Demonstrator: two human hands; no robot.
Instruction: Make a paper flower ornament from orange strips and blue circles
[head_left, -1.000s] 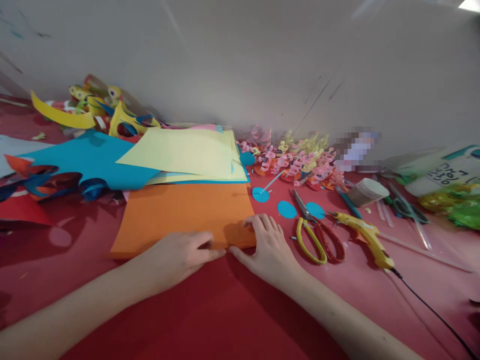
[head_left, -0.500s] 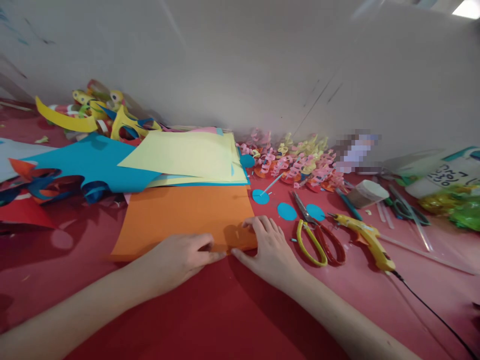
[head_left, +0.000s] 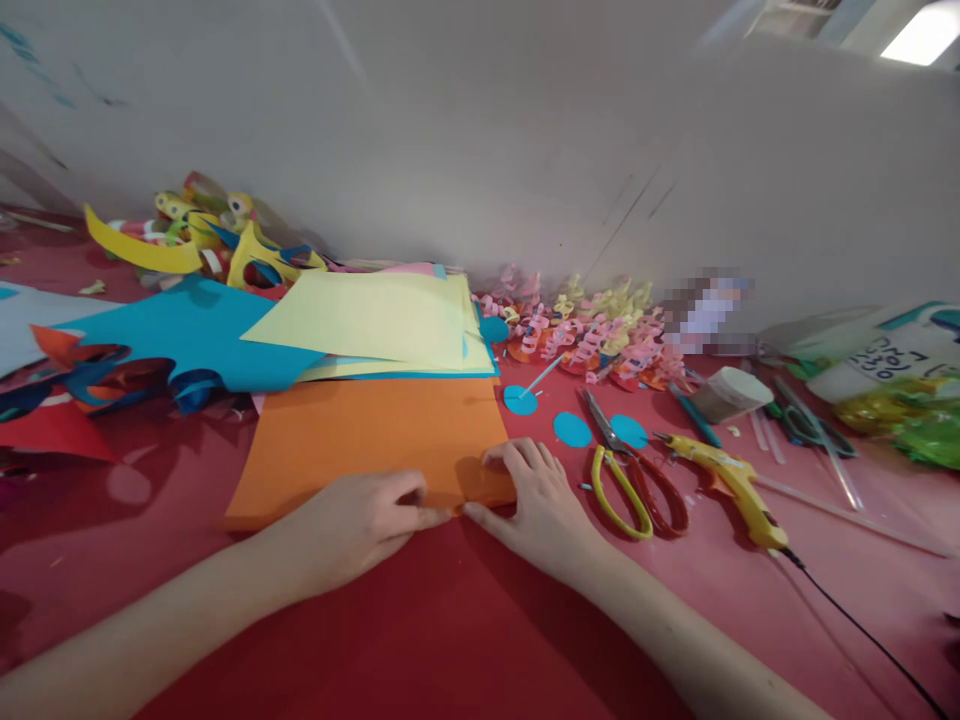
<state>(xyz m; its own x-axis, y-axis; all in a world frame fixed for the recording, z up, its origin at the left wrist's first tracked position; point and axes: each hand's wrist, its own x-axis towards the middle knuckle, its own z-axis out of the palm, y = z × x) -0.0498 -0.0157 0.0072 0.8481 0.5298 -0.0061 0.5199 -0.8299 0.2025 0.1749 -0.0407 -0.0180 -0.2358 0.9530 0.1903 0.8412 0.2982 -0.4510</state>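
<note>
Currently, the orange paper (head_left: 375,430) lies flat on the red table (head_left: 450,640), both hands at its near edge. Left hand (head_left: 367,520): fingers curled, thumb and forefinger close together along that edge; whether they pinch it cannot be determined. Right hand (head_left: 544,515): half open, fingers bent over the paper's near right corner, thumb apart at the edge; firm hold cannot be confirmed. Beyond the paper sit pale yellow sheets (head_left: 367,315). Right of it are scissors (head_left: 622,475) with yellow and red handles, then a yellow glue gun (head_left: 727,480).
</note>
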